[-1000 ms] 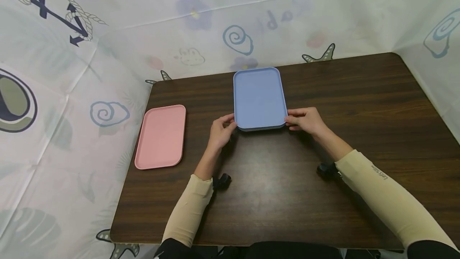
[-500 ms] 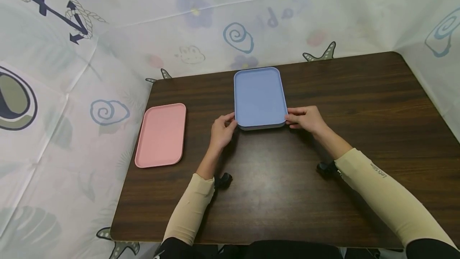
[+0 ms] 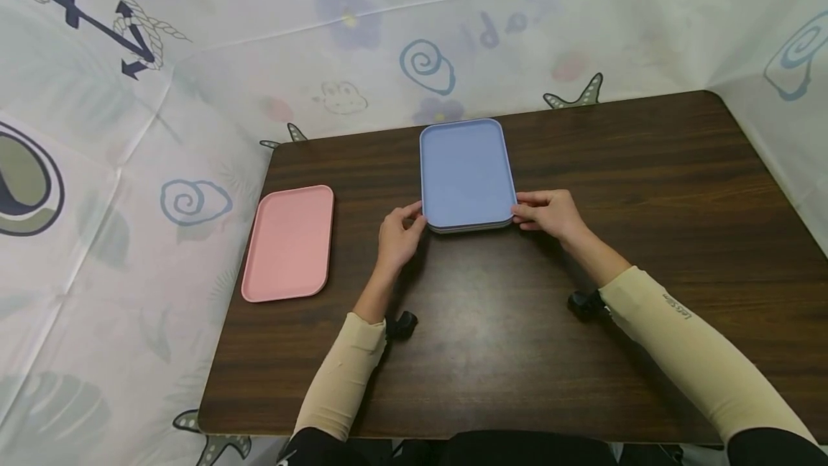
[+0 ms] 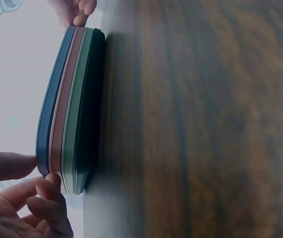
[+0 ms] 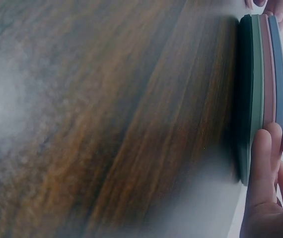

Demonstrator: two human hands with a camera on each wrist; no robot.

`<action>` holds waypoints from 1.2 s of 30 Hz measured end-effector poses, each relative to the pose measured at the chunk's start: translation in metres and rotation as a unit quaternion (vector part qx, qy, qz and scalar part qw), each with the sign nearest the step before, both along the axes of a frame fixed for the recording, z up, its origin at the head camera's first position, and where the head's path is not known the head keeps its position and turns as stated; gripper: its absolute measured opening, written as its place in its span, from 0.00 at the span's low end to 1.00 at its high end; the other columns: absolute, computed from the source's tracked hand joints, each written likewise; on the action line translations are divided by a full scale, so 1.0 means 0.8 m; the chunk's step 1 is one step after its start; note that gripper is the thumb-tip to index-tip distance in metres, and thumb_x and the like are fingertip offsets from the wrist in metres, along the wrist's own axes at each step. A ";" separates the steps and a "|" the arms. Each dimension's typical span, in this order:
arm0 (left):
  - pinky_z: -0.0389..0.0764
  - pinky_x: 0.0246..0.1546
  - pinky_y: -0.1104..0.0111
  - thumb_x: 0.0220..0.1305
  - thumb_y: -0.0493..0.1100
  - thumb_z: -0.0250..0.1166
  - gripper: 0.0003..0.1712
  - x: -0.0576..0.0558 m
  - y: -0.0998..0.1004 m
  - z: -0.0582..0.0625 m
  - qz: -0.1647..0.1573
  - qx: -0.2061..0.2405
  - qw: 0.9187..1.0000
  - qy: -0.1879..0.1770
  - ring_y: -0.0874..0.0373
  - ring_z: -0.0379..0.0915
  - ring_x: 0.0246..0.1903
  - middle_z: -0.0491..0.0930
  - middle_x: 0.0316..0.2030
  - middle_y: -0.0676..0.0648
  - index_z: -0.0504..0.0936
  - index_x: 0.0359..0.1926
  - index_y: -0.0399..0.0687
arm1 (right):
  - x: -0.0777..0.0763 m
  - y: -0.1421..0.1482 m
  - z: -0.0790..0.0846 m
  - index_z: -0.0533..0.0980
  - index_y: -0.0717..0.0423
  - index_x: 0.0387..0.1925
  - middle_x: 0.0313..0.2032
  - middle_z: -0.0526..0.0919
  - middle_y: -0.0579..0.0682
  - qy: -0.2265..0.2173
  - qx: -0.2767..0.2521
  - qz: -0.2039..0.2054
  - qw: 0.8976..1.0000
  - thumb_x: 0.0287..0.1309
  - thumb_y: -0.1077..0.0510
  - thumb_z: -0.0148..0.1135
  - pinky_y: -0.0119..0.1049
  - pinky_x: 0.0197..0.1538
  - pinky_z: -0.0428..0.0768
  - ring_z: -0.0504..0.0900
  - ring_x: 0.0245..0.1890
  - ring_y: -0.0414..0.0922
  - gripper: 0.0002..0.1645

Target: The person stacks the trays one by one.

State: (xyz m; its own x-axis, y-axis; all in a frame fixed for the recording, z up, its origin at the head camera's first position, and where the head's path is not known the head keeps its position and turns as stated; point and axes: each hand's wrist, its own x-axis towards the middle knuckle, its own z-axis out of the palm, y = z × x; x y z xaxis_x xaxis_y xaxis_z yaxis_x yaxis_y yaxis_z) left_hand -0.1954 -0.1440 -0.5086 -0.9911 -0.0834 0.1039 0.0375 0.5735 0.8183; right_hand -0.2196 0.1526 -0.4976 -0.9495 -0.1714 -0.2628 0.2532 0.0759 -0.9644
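Blue tray (image 3: 467,175): tops a stack near the far edge of the table (image 3: 479,358), its near corners between two hands and most of its length reaching away beyond the fingers.
Left hand (image 3: 399,241): pinches the near left corner — thumb on the blue rim, fingers curled just below it against the reddish middle tray (image 4: 64,99).
Right hand (image 3: 553,214): holds the near right corner in like fashion, thumb at the blue rim, fingertips against the layers below.
Grip: nearly closed on both sides, the narrow space between thumb and fingers filled by the tray's edge.
Stack: blue over reddish over a green tray (image 4: 75,104), edges close to flush — whether the dark band underneath is shadow or another tray, one cannot tell.
Pink tray (image 3: 287,243): lies flat at the table's left side, well apart from the stack.
Sleeves (image 3: 339,372): cream, covering both forearms.
Backdrop (image 3: 259,70): pale cloth printed with shells and starfish.
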 end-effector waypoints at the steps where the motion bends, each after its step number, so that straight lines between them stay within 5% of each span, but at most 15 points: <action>1: 0.72 0.30 0.66 0.64 0.39 0.65 0.18 0.000 0.000 0.000 -0.001 -0.001 1.000 0.001 0.55 0.73 0.27 0.80 0.37 0.45 0.83 0.56 0.43 | 0.000 0.000 0.000 0.73 0.73 0.58 0.40 0.86 0.59 0.000 0.000 0.000 1.000 0.60 0.65 0.66 0.38 0.39 0.83 0.86 0.31 0.40 0.26; 7: 0.72 0.29 0.67 0.64 0.39 0.65 0.19 -0.001 0.000 -0.002 -0.007 -0.010 1.000 0.001 0.57 0.72 0.25 0.80 0.37 0.47 0.83 0.56 0.44 | 0.001 0.000 -0.003 0.72 0.72 0.60 0.43 0.85 0.62 -0.003 0.000 -0.001 1.000 0.62 0.65 0.65 0.38 0.39 0.83 0.86 0.31 0.40 0.26; 14: 0.69 0.26 0.67 0.64 0.40 0.65 0.21 0.004 -0.005 -0.002 -0.029 -0.015 0.999 -0.013 0.54 0.70 0.23 0.80 0.38 0.48 0.81 0.58 0.45 | 0.008 0.000 -0.008 0.69 0.71 0.63 0.37 0.85 0.54 -0.002 -0.026 0.004 1.000 0.64 0.65 0.62 0.39 0.39 0.83 0.86 0.32 0.41 0.28; 22: 0.69 0.23 0.68 0.65 0.39 0.64 0.21 0.013 -0.010 -0.002 -0.048 -0.020 0.998 -0.021 0.58 0.69 0.20 0.80 0.39 0.48 0.81 0.59 0.44 | 0.020 -0.002 -0.006 0.65 0.66 0.68 0.42 0.82 0.61 0.001 -0.012 0.015 1.000 0.65 0.62 0.62 0.39 0.39 0.83 0.87 0.34 0.43 0.32; 29: 0.70 0.21 0.69 0.66 0.39 0.63 0.20 0.028 -0.014 0.000 -0.072 -0.007 0.997 -0.027 0.59 0.69 0.19 0.81 0.40 0.47 0.81 0.58 0.43 | 0.035 -0.004 -0.007 0.60 0.61 0.72 0.48 0.79 0.67 0.001 -0.011 0.032 0.999 0.65 0.61 0.62 0.44 0.43 0.82 0.87 0.36 0.44 0.37; 36: 0.72 0.21 0.69 0.67 0.37 0.62 0.17 0.049 -0.023 0.003 -0.118 0.004 0.992 -0.036 0.60 0.69 0.18 0.80 0.41 0.45 0.82 0.55 0.40 | 0.049 -0.010 -0.010 0.62 0.63 0.71 0.43 0.80 0.65 0.035 -0.029 0.000 0.999 0.64 0.64 0.62 0.40 0.39 0.83 0.87 0.32 0.43 0.36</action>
